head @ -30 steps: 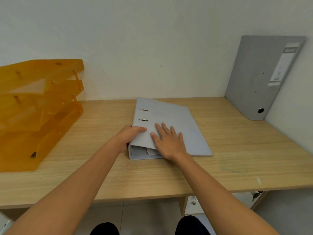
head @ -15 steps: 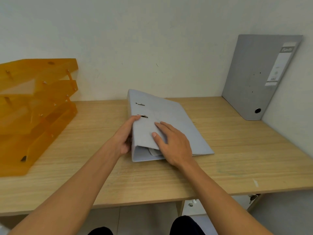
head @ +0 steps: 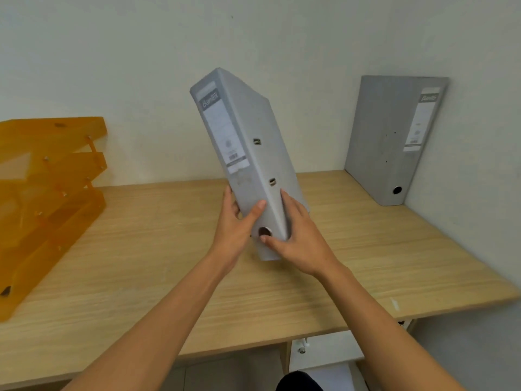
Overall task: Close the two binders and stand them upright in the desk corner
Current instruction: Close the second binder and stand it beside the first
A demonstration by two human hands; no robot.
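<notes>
A closed light grey binder is held above the middle of the wooden desk, tilted with its top leaning left and its labelled spine facing me. My left hand grips the lower spine from the left, thumb across it. My right hand clasps the lower cover from the right, thumb by the spine's finger hole. A second grey binder stands closed in the far right desk corner, leaning against the wall, spine toward me.
An orange translucent stack of letter trays occupies the desk's left side. White walls border the desk at the back and on the right. Bare desk surface lies between the held binder and the corner binder.
The binder that lay flat on the desk under both hands has been lifted and turned up on end, spine toward me. Both hands shifted to grip its lower part.
</notes>
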